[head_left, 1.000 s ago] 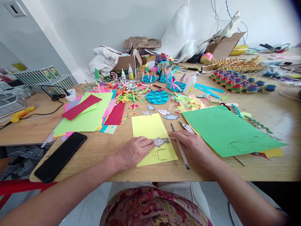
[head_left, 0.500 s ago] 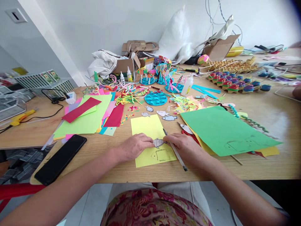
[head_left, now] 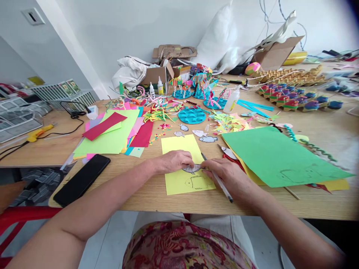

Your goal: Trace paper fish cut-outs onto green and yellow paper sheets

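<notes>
A sheet of yellow paper [head_left: 174,185] lies on the table in front of me. On its lower part is a pencil-like outline of a fish [head_left: 198,183]. Just above that outline sits a grey paper fish cutout [head_left: 192,169]. My left hand [head_left: 176,161] has its fingertips bent down onto the cutout's upper left edge, pinching it. At the tail end, the fingers of my right hand [head_left: 224,171] touch the cutout. A pen [head_left: 223,187] with a clear barrel is tucked in that same hand, slanting across it.
Paper fish [head_left: 208,139], scissors [head_left: 235,160] and green paper [head_left: 280,157] lie nearby. Coloured sheets [head_left: 112,138] and a phone [head_left: 82,180] are on the left. Behind stand a blue scalloped disc [head_left: 192,116], glue bottles [head_left: 232,101] and painted egg cartons [head_left: 297,98].
My left fingers have curled over the upper edge of the fish cutout, which has tilted slightly. My right hand stays at its tail with the pen. The whole view has shifted a little.
</notes>
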### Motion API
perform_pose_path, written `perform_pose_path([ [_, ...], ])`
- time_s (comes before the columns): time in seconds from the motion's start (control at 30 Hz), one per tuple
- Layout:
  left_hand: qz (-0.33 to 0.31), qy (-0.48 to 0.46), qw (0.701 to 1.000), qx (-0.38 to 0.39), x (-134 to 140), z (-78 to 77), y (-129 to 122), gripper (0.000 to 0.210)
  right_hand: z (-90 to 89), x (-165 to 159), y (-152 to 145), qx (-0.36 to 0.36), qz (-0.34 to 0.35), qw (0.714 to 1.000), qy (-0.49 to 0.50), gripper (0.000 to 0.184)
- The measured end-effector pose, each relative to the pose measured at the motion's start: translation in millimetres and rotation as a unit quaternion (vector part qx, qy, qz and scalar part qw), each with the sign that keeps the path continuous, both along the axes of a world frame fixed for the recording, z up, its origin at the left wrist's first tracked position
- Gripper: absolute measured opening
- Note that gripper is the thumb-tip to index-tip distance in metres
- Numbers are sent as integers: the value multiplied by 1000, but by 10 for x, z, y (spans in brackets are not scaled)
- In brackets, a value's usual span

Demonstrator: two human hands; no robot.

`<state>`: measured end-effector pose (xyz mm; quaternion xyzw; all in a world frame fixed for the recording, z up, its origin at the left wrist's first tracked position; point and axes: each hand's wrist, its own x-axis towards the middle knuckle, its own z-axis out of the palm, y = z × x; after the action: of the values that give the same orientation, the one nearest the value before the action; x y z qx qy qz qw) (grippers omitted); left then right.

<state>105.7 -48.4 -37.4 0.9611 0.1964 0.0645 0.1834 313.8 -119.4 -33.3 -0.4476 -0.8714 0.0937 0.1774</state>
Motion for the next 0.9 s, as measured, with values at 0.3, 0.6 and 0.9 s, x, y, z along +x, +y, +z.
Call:
perform_pose_path([
  [0.3,-27,-16,999,-29,-9,5,77,14,247,34,-49,-174,-35,955,237,15],
  [0.6,-22,-46,997,-58,-27,-3,65,13,185,-107,9,-235,-7,941,243,12],
  [0.9,-55,-61,990,-116,-7,-26,174,18,47,-339,44,-177,-19,961,212,11],
])
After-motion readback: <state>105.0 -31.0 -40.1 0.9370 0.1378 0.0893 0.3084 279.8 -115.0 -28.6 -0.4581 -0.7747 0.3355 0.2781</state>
